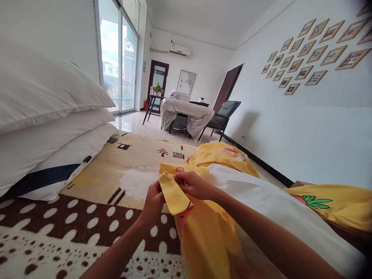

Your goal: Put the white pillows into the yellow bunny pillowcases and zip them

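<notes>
Both hands meet at the edge of a yellow printed cloth in the middle of the head view. My left hand is closed on the left side of a folded flap of this cloth. Closed in a pinch, my right hand grips the flap's upper right side. The yellow cloth hangs down below the hands and shows a pink print near the flap. A white quilt lies to the right, partly under my right forearm. More yellow cloth with a pineapple-like print lies at the far right.
White pillows are stacked at the left on a patterned brown and beige blanket. Beyond the bed stand a table covered in plastic, a black chair and a small stand with a plant. Framed pictures hang on the right wall.
</notes>
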Motion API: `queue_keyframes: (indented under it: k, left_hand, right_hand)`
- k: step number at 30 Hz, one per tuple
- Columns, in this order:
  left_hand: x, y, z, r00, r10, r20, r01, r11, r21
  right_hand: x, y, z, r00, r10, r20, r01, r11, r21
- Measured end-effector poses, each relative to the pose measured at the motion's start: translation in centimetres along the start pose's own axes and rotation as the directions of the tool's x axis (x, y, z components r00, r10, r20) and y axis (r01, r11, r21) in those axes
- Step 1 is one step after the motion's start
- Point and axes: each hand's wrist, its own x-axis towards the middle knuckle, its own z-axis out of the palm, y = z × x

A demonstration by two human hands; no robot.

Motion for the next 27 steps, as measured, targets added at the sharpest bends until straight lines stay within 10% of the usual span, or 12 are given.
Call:
queue_keyframes:
  k: [7,27]
  left_hand:
    - [-0.1,0.3,0.2,1.000,0.022,0.022,-0.024,0.994,0.109]
    - [0.3,0.7,-0.3,0.984,-0.060,0.166,0.048,0.996,0.074]
  right_hand:
    - [-0.2,-0.9,-1.6,0.960,0.028,-0.277,-0.102,0.961,-0.257]
    - [0.1,0.8,-2.2,0.930,0.054,-0.363,-0.197,0.908,-0.370]
